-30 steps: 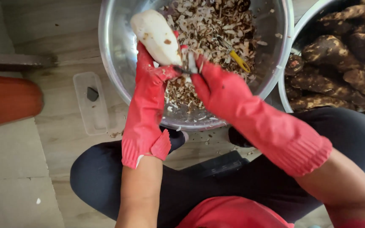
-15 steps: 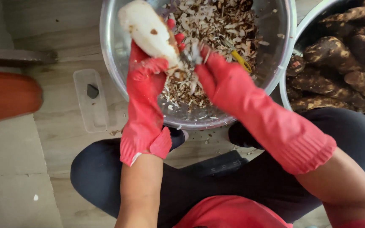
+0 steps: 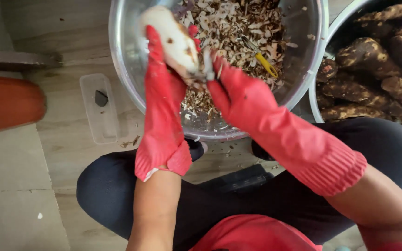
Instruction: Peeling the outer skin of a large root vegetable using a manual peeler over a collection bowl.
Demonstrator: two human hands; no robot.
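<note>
The left hand (image 3: pixel 164 83), in a long red rubber glove, is clenched around a pale, mostly peeled root (image 3: pixel 170 39) with a few brown spots left on its skin, holding it tilted, its blunt end toward eleven o'clock, above the near left part of a large round steel bowl (image 3: pixel 122 69). The right hand (image 3: pixel 238 90), gloved the same way, meets the root's lower end at about five o'clock of it, its grip closed on a small metal peeler (image 3: pixel 206 65) whose blade lies against the white flesh; the handle is hidden in the glove. The bowl fills the top middle of the view and holds a heap of brown and white peelings (image 3: pixel 229 28), with a yellow-handled tool (image 3: pixel 262 61) lying on them at about three o'clock of the root. At two o'clock of the bowl, just beside its rim, a second steel basin (image 3: pixel 319 100) is piled with unpeeled dark brown roots (image 3: pixel 373 65). On the pale tiled floor (image 3: pixel 24 200) at nine o'clock of the bowl lies a clear rectangular plastic lid (image 3: pixel 99 109) with a small dark lump (image 3: pixel 101 98) on it, and farther left the edge of an orange rounded pot (image 3: pixel 5 102) shows. The person's legs in black trousers (image 3: pixel 117 195) spread beneath the bowl, with scraps of peel scattered on the floor between them.
</note>
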